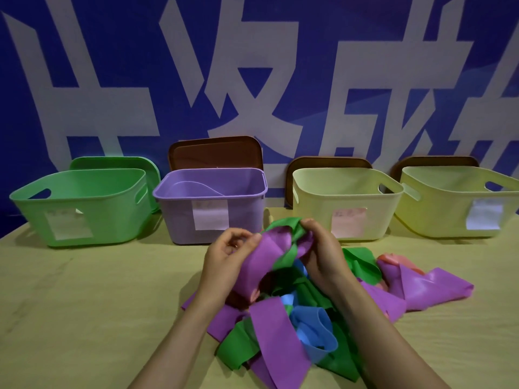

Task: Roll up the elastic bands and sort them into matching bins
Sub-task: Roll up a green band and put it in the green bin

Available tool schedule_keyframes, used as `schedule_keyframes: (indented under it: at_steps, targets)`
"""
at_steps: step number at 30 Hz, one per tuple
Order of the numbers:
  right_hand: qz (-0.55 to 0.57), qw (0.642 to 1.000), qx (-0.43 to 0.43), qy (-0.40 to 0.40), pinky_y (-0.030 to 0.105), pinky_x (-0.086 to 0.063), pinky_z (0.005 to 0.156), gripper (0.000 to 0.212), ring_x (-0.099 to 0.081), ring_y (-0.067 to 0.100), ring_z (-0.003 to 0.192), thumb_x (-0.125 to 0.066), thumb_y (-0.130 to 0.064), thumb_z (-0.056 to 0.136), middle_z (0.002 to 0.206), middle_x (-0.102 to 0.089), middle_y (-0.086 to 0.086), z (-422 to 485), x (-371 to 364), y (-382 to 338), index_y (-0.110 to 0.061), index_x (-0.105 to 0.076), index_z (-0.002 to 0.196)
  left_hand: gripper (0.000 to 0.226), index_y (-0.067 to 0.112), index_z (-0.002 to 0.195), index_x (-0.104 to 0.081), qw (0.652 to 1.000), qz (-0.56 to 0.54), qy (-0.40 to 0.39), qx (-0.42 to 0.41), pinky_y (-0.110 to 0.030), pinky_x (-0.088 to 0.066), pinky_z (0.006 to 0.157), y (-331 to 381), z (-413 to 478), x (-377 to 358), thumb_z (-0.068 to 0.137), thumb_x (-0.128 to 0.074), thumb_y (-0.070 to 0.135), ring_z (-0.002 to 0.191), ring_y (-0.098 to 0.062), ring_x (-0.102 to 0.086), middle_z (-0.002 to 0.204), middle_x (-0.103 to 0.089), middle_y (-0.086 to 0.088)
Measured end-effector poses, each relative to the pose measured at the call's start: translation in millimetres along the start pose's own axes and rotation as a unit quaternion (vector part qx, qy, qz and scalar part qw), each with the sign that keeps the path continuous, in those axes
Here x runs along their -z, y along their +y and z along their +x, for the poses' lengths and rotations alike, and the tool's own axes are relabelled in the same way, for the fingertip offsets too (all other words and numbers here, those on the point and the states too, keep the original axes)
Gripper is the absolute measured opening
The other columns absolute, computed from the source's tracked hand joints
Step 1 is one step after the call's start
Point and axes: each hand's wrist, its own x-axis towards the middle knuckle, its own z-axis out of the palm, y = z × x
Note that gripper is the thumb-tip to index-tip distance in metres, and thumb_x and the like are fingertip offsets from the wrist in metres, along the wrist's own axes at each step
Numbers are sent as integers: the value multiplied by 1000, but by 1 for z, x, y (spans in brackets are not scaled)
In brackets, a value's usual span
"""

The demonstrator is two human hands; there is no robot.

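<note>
Head view: above the tangled pile of bands (306, 327) on the near table (84, 304), the left hand (227, 256) pinches a purple band (266, 256). The right hand (323, 254) grasps that band's other end with a green band (289, 228) (the two twisted together). The purple bin (179, 220) stands just beyond.

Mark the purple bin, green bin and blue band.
purple bin (179, 220): head view, front wall beside label.
green bin (118, 217): head view, front wall beside label.
blue band (306, 318): head view, curled loop.
</note>
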Motion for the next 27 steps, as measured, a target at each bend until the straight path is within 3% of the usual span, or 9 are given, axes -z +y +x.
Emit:
schedule_keyframes:
  at_steps: [4,7,10,14,16,18,20,22,27]
  targets:
    - [99,993,-64,0,24,-55,55,25,-66,14,57,-50,-16,93,68,-69,8,0,3,-8,-6,-67,78,10,20,77,-65,999,3,31,10,-15,-41,60,2,3,6,85,-66,26,67,-3,-56,68,-65,11]
    - [127,989,-68,-45,31,-57,76,28,-68,20,81,-54,-22,85,95,-70,14,1,4,-7,-5,-62,106,30,22,72,-63,997,68,-13,-42,-16,-39,66,0,0,4,74,-70,51,69,1,-54,69,-61,13]
    - [118,986,-56,-104,33,-55,81,25,-66,22,88,-50,-17,88,101,-67,16,0,2,-6,-4,-60,107,37,26,74,-65,979,168,-39,-110,-25,-45,77,-7,-1,2,63,-71,61,88,-7,-56,84,-59,11]
    - [42,987,-66,-141,33,-54,80,34,-65,25,90,-56,-16,87,107,-64,21,-6,-2,-3,1,-56,116,29,25,62,-58,989,104,-47,-93,-21,-42,64,-2,-7,-5,66,-78,45,65,-4,-50,66,-54,10]
    - [-11,990,-72,-124,34,-55,75,41,-65,26,83,-66,-23,82,99,-65,21,-8,-4,-3,2,-56,113,24,31,64,-56,981,154,-39,-113,-21,-41,61,-2,-7,-6,72,-78,32,64,-5,-49,67,-51,11]
    - [-62,994,-51,-71,30,-55,65,29,-63,23,70,-72,-20,75,84,-63,17,-8,-3,0,-4,-57,93,24,33,71,-56,970,200,-14,-140,-15,-42,65,-2,-6,-4,78,-75,20,72,-4,-52,76,-51,12]
    - [-93,996,3,-5,26,-52,57,18,-58,20,65,-68,-14,81,76,-59,13,-7,-3,3,-10,-51,78,15,25,78,-62,965,209,35,-156,-5,-39,70,1,-6,-3,82,-71,13,81,0,-54,87,-53,13]
    - [-114,992,51,33,23,-51,59,14,-58,15,66,-59,-11,90,73,-59,7,-5,-3,2,-11,-52,78,4,18,86,-67,959,217,78,-164,-3,-38,70,6,-5,-1,86,-66,13,81,3,-53,89,-54,13]
    - [-57,995,74,44,26,-55,70,12,-64,15,73,-48,-14,97,71,-65,2,2,7,-17,-14,-54,87,6,16,91,-61,971,146,159,-104,-10,-38,57,8,7,22,94,-56,16,69,-8,-54,77,-64,4]
